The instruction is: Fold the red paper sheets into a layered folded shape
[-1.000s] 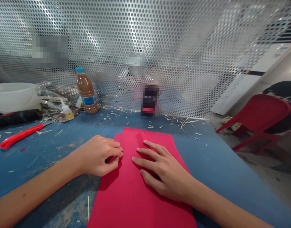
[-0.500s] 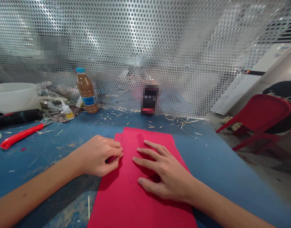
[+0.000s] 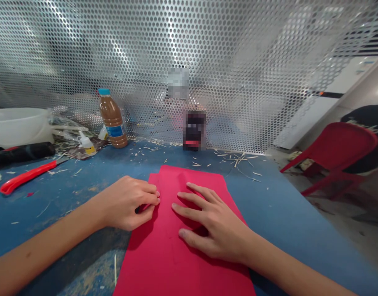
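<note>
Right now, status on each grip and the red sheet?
Left grip curled on red sheet, left side; right grip spread on it. Sheet on blue table. Red-handled tool left, apart from sheet.

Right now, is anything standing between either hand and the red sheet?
Nothing visible does: the right hand lies spread on the red sheet, and the left hand, fingers curled, rests at its left side. The red-handled tool and blue-capped bottle are off to the left, apart from both hands.
</note>
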Tool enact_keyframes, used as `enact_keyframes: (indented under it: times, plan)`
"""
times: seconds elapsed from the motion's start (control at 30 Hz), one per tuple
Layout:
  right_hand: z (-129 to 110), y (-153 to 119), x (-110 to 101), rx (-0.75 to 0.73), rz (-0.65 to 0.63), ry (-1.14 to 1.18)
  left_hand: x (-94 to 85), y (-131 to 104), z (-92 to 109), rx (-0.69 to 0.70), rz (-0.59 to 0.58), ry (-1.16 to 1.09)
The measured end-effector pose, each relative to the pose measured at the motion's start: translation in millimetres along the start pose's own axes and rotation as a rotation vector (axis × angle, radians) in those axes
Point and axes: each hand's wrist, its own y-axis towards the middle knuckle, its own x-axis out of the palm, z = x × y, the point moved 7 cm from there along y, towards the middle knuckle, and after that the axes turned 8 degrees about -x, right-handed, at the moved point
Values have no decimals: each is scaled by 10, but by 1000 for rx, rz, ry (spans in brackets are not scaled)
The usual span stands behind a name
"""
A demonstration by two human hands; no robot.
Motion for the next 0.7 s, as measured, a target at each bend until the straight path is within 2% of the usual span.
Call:
enact_keyframes:
  times: [0.27, 0.7]
  plan:
    - [7, 15, 14, 14, -14, 4, 31, 6, -30, -46, -159, -11]
    - [6, -1, 15, 19, -16, 0, 37, -5, -32, -38, -149, -22]
